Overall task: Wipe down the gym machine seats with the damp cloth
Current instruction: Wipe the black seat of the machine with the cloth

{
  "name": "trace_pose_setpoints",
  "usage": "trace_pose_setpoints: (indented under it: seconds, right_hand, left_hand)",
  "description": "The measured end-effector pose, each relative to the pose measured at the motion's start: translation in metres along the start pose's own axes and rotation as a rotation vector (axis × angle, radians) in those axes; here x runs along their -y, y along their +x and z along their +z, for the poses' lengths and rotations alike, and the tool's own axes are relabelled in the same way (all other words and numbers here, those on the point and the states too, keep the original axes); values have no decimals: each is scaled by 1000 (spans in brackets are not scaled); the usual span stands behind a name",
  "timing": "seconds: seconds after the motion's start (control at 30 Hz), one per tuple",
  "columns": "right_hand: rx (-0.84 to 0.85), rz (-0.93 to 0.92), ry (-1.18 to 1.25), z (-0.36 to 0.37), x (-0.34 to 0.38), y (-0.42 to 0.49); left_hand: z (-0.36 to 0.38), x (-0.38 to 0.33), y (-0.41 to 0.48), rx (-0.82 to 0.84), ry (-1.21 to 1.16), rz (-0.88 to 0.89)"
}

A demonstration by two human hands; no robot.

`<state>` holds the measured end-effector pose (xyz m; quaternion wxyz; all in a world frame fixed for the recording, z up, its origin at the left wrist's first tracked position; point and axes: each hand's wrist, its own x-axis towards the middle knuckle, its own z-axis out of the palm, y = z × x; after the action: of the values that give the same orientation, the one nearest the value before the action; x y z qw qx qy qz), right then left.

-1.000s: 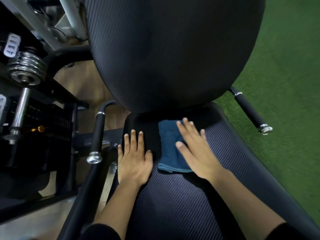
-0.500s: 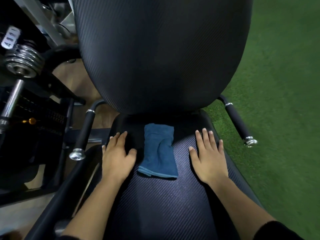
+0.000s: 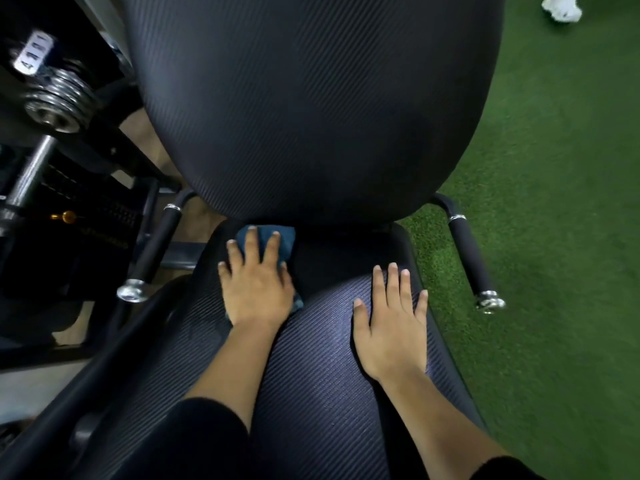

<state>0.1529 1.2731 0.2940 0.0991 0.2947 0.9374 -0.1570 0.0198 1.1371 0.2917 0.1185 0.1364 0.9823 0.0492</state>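
Far left, steel weight plates point(image 3: 57, 98) sit beside a black side handle point(image 3: 156, 247). Your left hand point(image 3: 258, 289) lies flat, fingers straight and spread, pressing the blue cloth point(image 3: 287, 242) onto the back of the seat point(image 3: 311, 393), right under the backrest point(image 3: 311, 98). Your right hand point(image 3: 393, 337) rests palm-down on the seat, fingers straight, holding nothing. Past it are the other handle point(image 3: 471, 258) and green turf point(image 3: 554, 202).
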Motion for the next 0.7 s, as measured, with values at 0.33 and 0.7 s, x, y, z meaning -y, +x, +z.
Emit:
trace_pose_setpoints:
  seconds: [0.33, 0.7]
  right_hand:
    - [-8, 1, 0, 4, 1, 2]
    - [17, 10, -35, 3, 1, 4]
  left_hand:
    - [2, -17, -4, -7, -47, 359]
    - [-14, 64, 5, -56, -18, 103]
